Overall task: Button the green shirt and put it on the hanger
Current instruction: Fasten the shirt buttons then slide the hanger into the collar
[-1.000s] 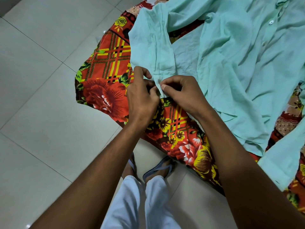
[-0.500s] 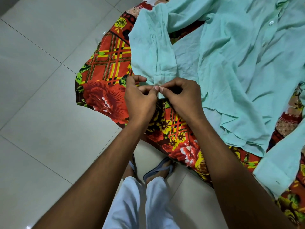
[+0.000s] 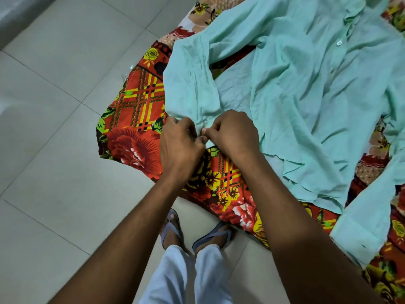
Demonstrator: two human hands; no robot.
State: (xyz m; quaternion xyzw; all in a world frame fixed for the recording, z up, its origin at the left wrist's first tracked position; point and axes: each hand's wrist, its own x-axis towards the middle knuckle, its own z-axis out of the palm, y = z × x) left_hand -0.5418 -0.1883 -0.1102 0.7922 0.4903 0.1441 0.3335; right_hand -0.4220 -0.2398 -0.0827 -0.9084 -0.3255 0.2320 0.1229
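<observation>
The pale green shirt (image 3: 306, 102) lies spread and creased on a floral cloth, collar toward the far right, with a white button (image 3: 339, 43) showing on its front. One sleeve (image 3: 192, 88) runs down toward me, and both hands meet at its cuff. My left hand (image 3: 179, 143) pinches the cuff from the left. My right hand (image 3: 234, 132) pinches it from the right, fingertips touching the left hand's. The cuff itself is mostly hidden under my fingers. The other sleeve (image 3: 372, 218) lies at the lower right. No hanger is in view.
A red, yellow and green floral cloth (image 3: 135, 128) covers the pale tiled floor (image 3: 54, 150) beneath the shirt. My feet in blue sandals (image 3: 173, 229) stand at the cloth's near edge, below my hands.
Both hands have closed tighter together on the cuff, fingertips now touching. The view has shifted, so the shirt's collar and far sleeve show more.
</observation>
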